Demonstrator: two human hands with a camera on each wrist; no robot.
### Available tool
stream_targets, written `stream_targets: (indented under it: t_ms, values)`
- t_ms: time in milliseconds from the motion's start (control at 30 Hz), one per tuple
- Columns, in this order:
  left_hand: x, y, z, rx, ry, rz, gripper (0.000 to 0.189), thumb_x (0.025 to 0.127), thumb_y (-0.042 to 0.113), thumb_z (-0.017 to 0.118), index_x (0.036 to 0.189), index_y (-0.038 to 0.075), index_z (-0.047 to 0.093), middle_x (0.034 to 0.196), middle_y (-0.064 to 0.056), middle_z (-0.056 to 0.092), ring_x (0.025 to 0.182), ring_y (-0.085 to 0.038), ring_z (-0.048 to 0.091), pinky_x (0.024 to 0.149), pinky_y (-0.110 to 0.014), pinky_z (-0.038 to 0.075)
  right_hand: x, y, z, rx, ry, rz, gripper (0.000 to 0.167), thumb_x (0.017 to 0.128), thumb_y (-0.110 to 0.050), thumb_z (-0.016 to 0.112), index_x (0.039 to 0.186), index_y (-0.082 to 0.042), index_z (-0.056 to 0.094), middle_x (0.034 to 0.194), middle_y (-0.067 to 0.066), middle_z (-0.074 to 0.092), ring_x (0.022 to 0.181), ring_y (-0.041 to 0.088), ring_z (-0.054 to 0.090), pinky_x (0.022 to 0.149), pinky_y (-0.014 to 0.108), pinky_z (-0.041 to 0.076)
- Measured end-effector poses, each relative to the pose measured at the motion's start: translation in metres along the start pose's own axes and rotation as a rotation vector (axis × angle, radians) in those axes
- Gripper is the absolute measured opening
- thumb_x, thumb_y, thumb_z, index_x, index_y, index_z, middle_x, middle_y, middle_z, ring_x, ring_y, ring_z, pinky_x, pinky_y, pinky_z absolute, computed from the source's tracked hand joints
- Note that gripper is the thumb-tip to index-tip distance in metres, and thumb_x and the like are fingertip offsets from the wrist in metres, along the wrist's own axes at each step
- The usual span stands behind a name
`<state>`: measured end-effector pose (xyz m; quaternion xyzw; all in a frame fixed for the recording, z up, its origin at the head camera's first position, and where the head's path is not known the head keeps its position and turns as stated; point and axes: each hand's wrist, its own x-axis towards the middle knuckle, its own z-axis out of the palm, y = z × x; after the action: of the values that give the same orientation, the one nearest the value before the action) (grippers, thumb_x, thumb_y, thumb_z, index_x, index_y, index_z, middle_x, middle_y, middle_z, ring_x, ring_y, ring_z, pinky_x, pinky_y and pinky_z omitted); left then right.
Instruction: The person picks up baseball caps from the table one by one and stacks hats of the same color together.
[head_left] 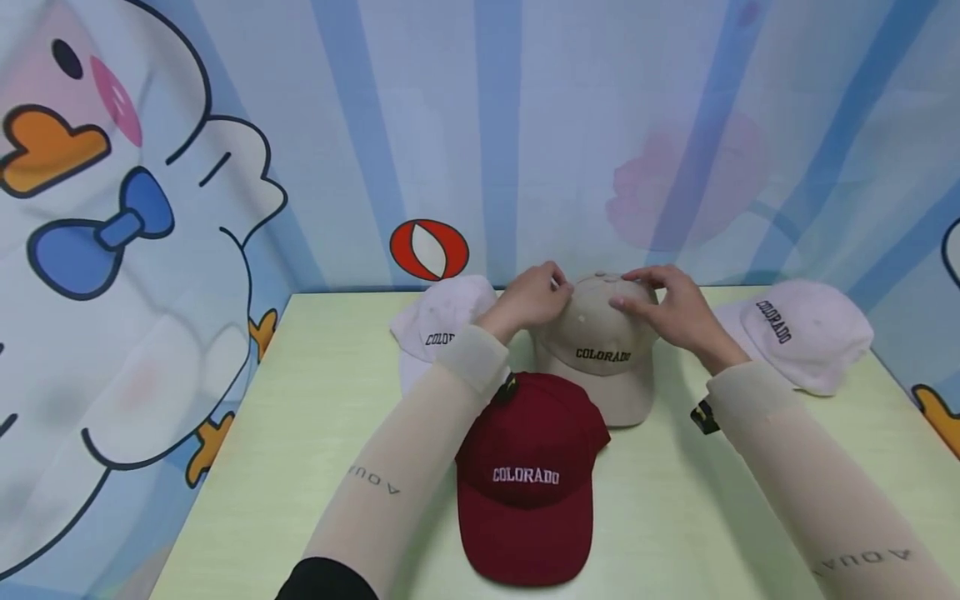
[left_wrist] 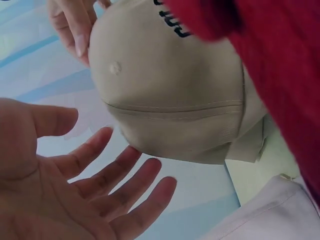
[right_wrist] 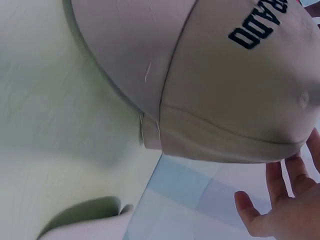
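A beige cap with COLORADO lettering sits upright near the table's back, brim toward me. My left hand is at its left side with fingers loosely spread; in the left wrist view the fingertips overlap the crown's edge, but firm contact cannot be told. Across the crown's upper right lies my right hand, its fingers touching the cap without a visible grip; the right wrist view shows these fingers relaxed beside the crown. Directly in front stands a dark red cap, also lettered COLORADO, partly behind my left sleeve.
A white cap stands at the back left, partly hidden by my left arm. Another pale cap lies at the back right, tilted. Beyond the light yellow table rises a printed cartoon backdrop.
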<state>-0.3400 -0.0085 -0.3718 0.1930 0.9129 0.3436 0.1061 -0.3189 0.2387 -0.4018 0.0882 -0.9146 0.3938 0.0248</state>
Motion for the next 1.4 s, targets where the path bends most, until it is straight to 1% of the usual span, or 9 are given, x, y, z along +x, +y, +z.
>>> stream_targets:
  t_ms: [133,267,500,667,800,967,1033,1233,1400]
  values:
    - [0.001,0.004,0.003,0.009,-0.077,0.016,0.04,0.112,0.029,0.04,0.142,0.006,0.053,0.146,-0.016,0.056,0.135,-0.03,0.055,0.109,-0.044,0.048,0.001,0.005,0.007,-0.012,0.062,-0.051,0.056,0.096,-0.042,0.073,0.137,-0.004,0.064,0.133,0.023,0.055,0.125,0.037,0.049,0.105,0.059,0.04]
    - [0.0,0.001,0.004,0.048,-0.155,0.046,0.048,0.112,0.03,0.04,0.153,0.007,0.045,0.158,-0.015,0.046,0.149,-0.03,0.043,0.12,-0.044,0.038,0.005,0.005,0.018,-0.03,0.104,-0.047,0.059,0.096,-0.047,0.072,0.136,-0.005,0.064,0.137,0.023,0.055,0.13,0.041,0.047,0.106,0.064,0.039]
    - [-0.012,-0.011,-0.004,0.103,-0.235,0.063,0.059,0.112,0.031,0.041,0.162,0.003,0.029,0.169,-0.013,0.032,0.158,-0.026,0.028,0.128,-0.039,0.025,0.014,-0.002,0.048,-0.117,0.172,0.032,0.072,0.091,-0.062,0.07,0.136,-0.007,0.062,0.142,0.026,0.047,0.129,0.048,0.037,0.1,0.068,0.029]
    - [-0.017,-0.011,-0.005,0.083,-0.227,0.034,0.061,0.111,0.029,0.042,0.162,0.0,0.025,0.169,-0.015,0.03,0.159,-0.026,0.026,0.129,-0.038,0.024,0.016,-0.004,0.057,-0.098,0.152,0.029,0.076,0.094,-0.063,0.064,0.139,-0.002,0.058,0.138,0.029,0.047,0.119,0.045,0.048,0.098,0.061,0.04]
    - [-0.01,-0.001,0.008,0.119,-0.214,0.029,0.061,0.111,0.03,0.044,0.161,0.0,0.028,0.168,-0.014,0.034,0.158,-0.024,0.029,0.128,-0.034,0.026,0.008,0.005,0.046,-0.095,0.079,0.014,0.079,0.101,-0.064,0.052,0.148,0.0,0.051,0.139,0.031,0.047,0.112,0.044,0.056,0.092,0.059,0.046]
    - [0.012,0.023,0.033,0.161,-0.272,0.122,0.063,0.11,0.038,0.043,0.162,0.003,0.029,0.168,-0.01,0.035,0.157,-0.02,0.03,0.126,-0.027,0.027,-0.018,0.029,0.015,-0.118,0.116,0.055,0.074,0.106,-0.056,0.045,0.152,0.003,0.045,0.143,0.035,0.044,0.119,0.052,0.058,0.093,0.065,0.048]
    - [0.016,0.029,0.038,0.179,-0.278,0.135,0.063,0.11,0.038,0.043,0.161,0.003,0.03,0.167,-0.01,0.036,0.157,-0.019,0.03,0.125,-0.027,0.028,-0.026,0.035,0.009,-0.104,0.11,0.062,0.073,0.107,-0.054,0.044,0.153,0.003,0.043,0.146,0.036,0.042,0.125,0.055,0.056,0.097,0.067,0.048]
    - [0.009,0.031,0.032,0.175,-0.281,0.137,0.062,0.111,0.035,0.043,0.161,0.002,0.03,0.167,-0.012,0.036,0.156,-0.021,0.032,0.125,-0.031,0.031,-0.037,0.036,0.003,0.007,0.052,0.072,0.071,0.108,-0.052,0.046,0.157,-0.001,0.039,0.156,0.034,0.039,0.139,0.057,0.044,0.106,0.068,0.044]
    - [-0.005,0.051,0.028,0.188,-0.239,0.188,0.063,0.11,0.036,0.045,0.161,0.001,0.031,0.167,-0.013,0.035,0.156,-0.023,0.033,0.126,-0.032,0.03,-0.056,0.035,-0.005,0.12,0.053,0.107,0.07,0.108,-0.049,0.048,0.16,-0.003,0.034,0.163,0.027,0.034,0.147,0.053,0.037,0.108,0.068,0.042]
